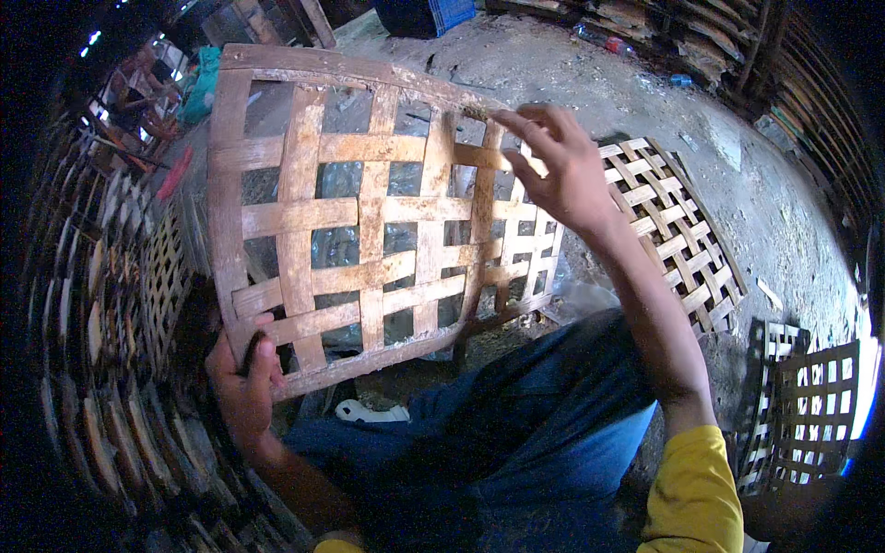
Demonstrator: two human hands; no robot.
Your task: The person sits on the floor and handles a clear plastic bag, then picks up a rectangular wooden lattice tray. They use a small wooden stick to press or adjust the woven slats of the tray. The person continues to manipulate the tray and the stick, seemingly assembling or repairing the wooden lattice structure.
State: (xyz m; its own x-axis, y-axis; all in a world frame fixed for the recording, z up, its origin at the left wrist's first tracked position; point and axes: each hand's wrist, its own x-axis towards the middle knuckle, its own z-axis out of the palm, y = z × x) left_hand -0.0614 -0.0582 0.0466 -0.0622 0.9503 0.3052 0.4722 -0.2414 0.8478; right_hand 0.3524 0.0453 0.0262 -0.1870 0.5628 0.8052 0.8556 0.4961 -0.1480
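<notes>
A woven wooden lattice panel with flat slats and a border frame is held up tilted before me. My left hand is closed round its lower left corner, with the fingertips showing over the border. At the upper right edge, my right hand has bent fingers, with the index fingertip at the top rail and the thumb apart from it. Dirt marks several slats near that edge. The panel's lower right part is close to my blue-trousered knee.
Another woven panel lies on the concrete floor to the right. Lattice panels lean at the far right. Stacked wood strips line the left. A blue crate stands at the back. Another person sits at the far left.
</notes>
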